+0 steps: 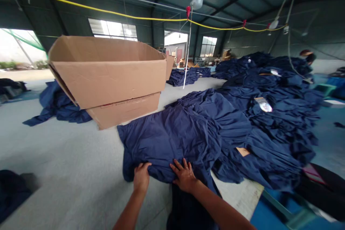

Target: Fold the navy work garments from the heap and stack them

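Observation:
A navy blue garment (164,136) lies spread on the pale table (88,172), and part of it hangs down toward me at the near edge. My left hand (142,176) pinches the garment's near edge, with the thumb pointing right. Just to the right, my right hand (184,176) rests flat on the same cloth with its fingers spread. Beyond the garment, a heap of similar navy clothing (234,115) stretches to the right and back. A brown tag (243,151) lies on this heap.
A large open cardboard box (113,79) stands at the back left, with more navy cloth (58,104) beside it. A dark cloth (12,190) is at the left edge. Green stools (299,217) stand at the lower right. Overhead runs a yellow cable (107,10).

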